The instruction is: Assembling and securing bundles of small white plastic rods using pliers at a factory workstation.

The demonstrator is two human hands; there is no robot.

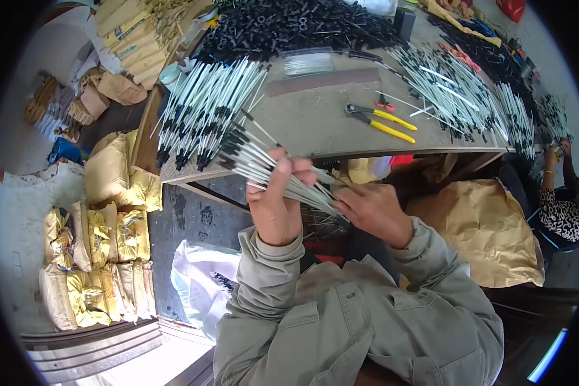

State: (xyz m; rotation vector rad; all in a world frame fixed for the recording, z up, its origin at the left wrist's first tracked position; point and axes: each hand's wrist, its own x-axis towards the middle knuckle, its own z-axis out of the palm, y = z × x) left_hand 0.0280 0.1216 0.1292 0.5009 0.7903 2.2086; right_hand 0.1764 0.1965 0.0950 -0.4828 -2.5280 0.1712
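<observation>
In front of the table edge, my left hand (275, 209) is wrapped round a fanned bundle of thin white rods (257, 166) with black tips. The black-tipped ends point up and left toward the table. At the lower right end of the bundle, my right hand (376, 212) has its fingers closed at the rod ends; the exact grip is partly hidden. A large heap of the same kind of rods (209, 96) lies on the table just beyond my left hand. Yellow-handled pliers (386, 122) rest on the table beyond my right hand.
Small black parts (296, 29) are piled at the back of the table (302, 128). More white rods (444, 90) lie to the right, near a clear bag (309, 63). Brown paper (479, 225) hangs right of my lap. Sacks (100, 238) stand left. Another person (560, 206) works far right.
</observation>
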